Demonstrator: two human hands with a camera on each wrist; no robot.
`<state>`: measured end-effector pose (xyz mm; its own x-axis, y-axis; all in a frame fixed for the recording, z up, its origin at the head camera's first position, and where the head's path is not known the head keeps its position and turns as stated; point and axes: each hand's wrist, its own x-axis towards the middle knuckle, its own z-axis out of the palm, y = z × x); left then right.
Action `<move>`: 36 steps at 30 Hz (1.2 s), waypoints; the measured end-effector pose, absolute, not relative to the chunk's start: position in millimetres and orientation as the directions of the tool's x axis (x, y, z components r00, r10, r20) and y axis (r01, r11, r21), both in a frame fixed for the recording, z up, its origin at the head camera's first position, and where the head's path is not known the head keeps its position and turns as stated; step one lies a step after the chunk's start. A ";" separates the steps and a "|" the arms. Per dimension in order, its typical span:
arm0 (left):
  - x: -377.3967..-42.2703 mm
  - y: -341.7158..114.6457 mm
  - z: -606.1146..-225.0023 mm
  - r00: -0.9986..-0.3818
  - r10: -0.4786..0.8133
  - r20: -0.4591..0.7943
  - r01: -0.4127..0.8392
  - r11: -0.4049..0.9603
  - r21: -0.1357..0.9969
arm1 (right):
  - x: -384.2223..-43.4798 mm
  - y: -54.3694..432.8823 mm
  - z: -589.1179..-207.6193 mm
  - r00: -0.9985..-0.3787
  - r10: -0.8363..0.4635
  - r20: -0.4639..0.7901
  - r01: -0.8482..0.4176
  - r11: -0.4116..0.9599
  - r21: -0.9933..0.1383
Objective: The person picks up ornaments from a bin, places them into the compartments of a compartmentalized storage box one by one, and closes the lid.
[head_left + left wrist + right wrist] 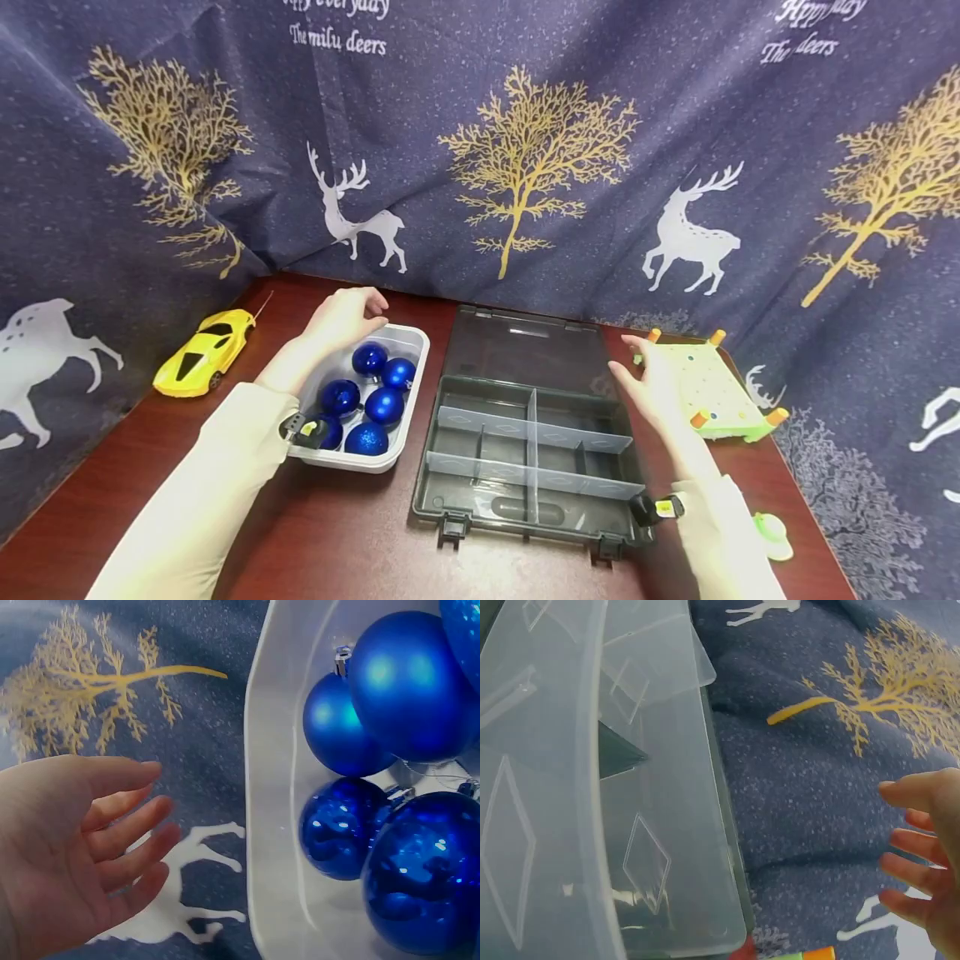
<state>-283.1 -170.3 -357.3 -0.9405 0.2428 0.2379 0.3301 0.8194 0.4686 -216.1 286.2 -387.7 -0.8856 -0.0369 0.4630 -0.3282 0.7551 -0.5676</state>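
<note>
In the head view my left hand hovers over the far left corner of a white tray, its fingers loosely bent and holding nothing. Several blue Christmas balls, some shiny, some matte and one glittery, lie in that tray. The left wrist view shows the same relaxed hand beside the tray wall. My right hand is held to the right of a dark clear compartment box, fingers apart and nothing between them. The box's lid is folded back; upright dividers split its inside.
A yellow toy car with an antenna stands at the far left. Right of the box is a light green pegged toy board with orange feet. A small green and white item lies near the right edge. A patterned cloth hangs behind the table.
</note>
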 end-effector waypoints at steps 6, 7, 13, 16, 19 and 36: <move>-288.3 -179.3 -364.8 -0.955 0.281 0.099 0.289 0.793 0.537 | -207.5 295.9 -390.2 -0.957 -0.049 0.287 -0.256 0.610 -0.750; -288.7 -180.7 -366.0 -0.955 0.286 0.080 0.282 0.791 0.542 | -206.0 297.3 -391.2 -0.965 -0.055 0.258 -0.239 0.592 -0.770; -291.1 -188.4 -373.2 -0.952 0.302 -0.056 0.219 0.795 0.566 | -200.3 306.9 -401.7 -0.986 -0.071 0.152 -0.165 0.575 -0.802; -292.6 -190.3 -377.1 -0.943 0.314 -0.111 0.201 0.802 0.562 | -197.5 313.4 -408.8 -0.988 -0.076 0.132 -0.152 0.563 -0.812; -294.0 -189.8 -379.4 -0.939 0.319 -0.132 0.197 0.810 0.553 | -192.7 320.0 -417.2 -0.991 -0.073 0.108 -0.130 0.473 -0.871; -293.5 -181.9 -383.3 -0.958 0.233 -0.170 0.148 0.904 0.401 | -176.1 356.4 -444.7 -0.931 -0.263 -0.253 0.232 0.107 -0.967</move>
<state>-293.5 -181.9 -383.3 -0.9576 0.2326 -0.1702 0.1483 0.9040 0.4009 -176.1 356.4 -444.7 -0.9312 -0.2628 -0.2525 0.2318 0.1075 -0.9668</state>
